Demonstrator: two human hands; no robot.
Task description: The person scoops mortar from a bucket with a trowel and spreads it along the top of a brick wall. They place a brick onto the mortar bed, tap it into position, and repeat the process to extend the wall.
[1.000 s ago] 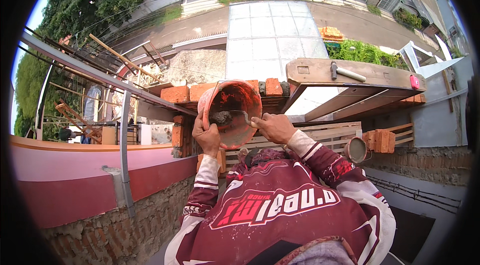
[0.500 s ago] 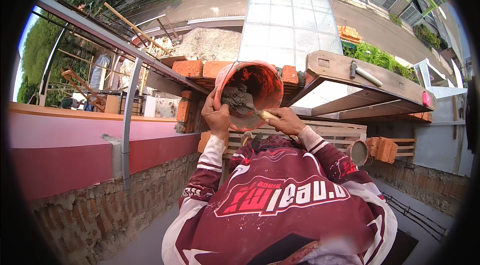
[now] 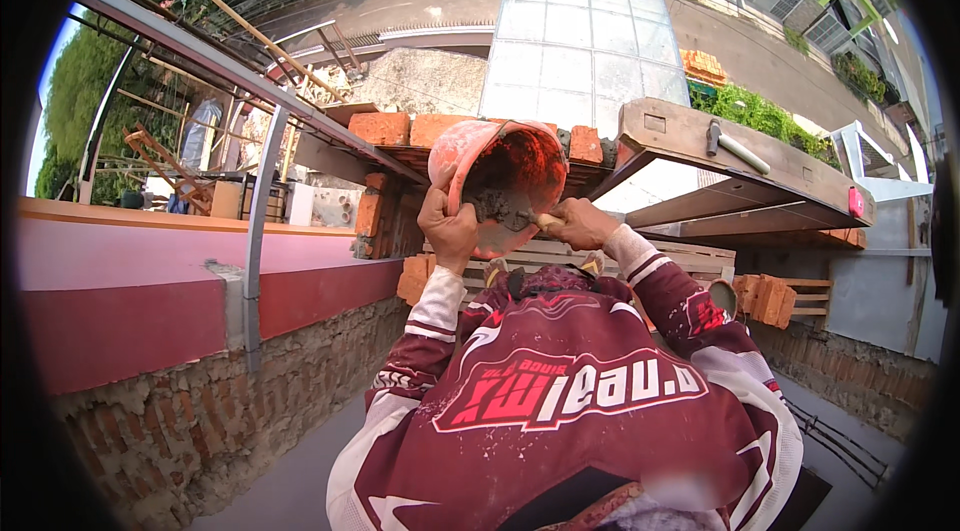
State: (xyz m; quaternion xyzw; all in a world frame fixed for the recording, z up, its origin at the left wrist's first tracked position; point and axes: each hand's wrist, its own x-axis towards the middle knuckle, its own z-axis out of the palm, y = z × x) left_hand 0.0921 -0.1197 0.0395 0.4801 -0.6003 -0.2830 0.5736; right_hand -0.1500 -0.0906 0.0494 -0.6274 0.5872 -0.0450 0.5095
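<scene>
A tilted orange bucket (image 3: pixel 456 156), its opening turned toward me, has grey wet mortar (image 3: pixel 492 201) inside. My left hand (image 3: pixel 447 226) is closed on the bucket’s left rim. My right hand (image 3: pixel 588 225) grips the pale handle of a trowel (image 3: pixel 543 222) at the bucket’s lower right, the blade partly hidden inside among the mortar. Just beyond the bucket runs a row of orange bricks (image 3: pixel 441 131). A hammer (image 3: pixel 750 158) with a pale handle lies on a wooden beam (image 3: pixel 818 178) to the right.
A grey metal rail (image 3: pixel 190 51) and post (image 3: pixel 258 261) stand left above a pink wall (image 3: pixel 120 251). Wooden slats (image 3: pixel 655 259), a brick stack (image 3: pixel 770 296) and another bucket are at the right. A translucent panel roof (image 3: pixel 580 41) and a street (image 3: pixel 430 1) lie beyond.
The view shifted, so the bucket sits higher and farther right than a second ago. Over the last half second the bucket has turned slightly, both hands moving right with it, the trowel still inside.
</scene>
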